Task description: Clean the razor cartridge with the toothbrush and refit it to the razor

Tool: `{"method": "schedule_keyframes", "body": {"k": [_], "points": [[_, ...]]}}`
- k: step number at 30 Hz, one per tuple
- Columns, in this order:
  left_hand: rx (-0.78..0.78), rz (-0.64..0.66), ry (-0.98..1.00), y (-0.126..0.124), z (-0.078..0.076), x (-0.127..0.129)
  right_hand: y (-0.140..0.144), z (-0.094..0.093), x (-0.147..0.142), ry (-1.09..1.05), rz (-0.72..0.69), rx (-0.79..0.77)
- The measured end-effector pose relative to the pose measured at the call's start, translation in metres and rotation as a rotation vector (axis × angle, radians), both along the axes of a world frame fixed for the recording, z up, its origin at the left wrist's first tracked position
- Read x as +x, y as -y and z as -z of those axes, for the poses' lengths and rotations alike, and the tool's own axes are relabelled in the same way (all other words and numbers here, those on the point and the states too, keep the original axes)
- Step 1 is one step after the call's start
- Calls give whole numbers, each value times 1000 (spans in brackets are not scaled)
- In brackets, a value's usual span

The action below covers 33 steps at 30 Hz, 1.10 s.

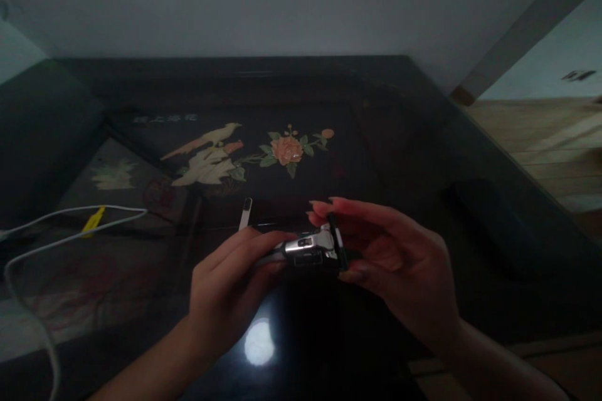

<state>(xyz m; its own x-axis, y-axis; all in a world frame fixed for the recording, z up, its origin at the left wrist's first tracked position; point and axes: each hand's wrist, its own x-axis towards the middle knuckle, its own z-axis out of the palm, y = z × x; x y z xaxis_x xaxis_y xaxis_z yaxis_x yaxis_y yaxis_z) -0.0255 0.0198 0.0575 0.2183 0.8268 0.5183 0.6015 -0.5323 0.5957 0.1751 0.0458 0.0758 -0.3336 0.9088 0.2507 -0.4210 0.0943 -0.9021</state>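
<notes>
My left hand [235,272] is closed around the handle of a silver-and-black shaver [305,244], which lies level above the dark table. Its exact type is hard to make out in the dim light. At its right end sits a wide, dark, crosswise head [338,241]. My right hand [395,257] curves around this head, with the thumb at its near end and the fingertips at its far end. Just beyond my left hand is a slim pale strip with a dark tip [245,213], its lower part hidden by the hand.
A glossy dark table [301,84] bears a bird-and-flower picture [286,150]. On the left runs a white cable [28,254] with a yellow tag [94,221]. A dark, elongated object [493,225] lies at right. A pale wall [235,0] stands behind.
</notes>
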Motion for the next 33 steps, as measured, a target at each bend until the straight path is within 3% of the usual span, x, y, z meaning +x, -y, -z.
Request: {"method": "schedule_keyframes", "body": {"k": [4,8,10,13,22,27,33], "points": [[-198,-40,173,2,3,2,-3,0,1,27,5,-12],[-588,-95,567,0,3,12,-12,6,1,109,60,-37],[-732,-23,749,-2,2,16,-17,12,0,165,85,-75],[-814,98,831,-4,1,19,-23,19,-2,289,90,-116],[-810,196,584,-7,10,22,-18,29,-13,448,35,-139],[-499,106,82,-11,14,17,-23,27,-10,460,102,-103],[-290,11,-157,-26,19,5,-38,15,40,627,135,-86]]}}
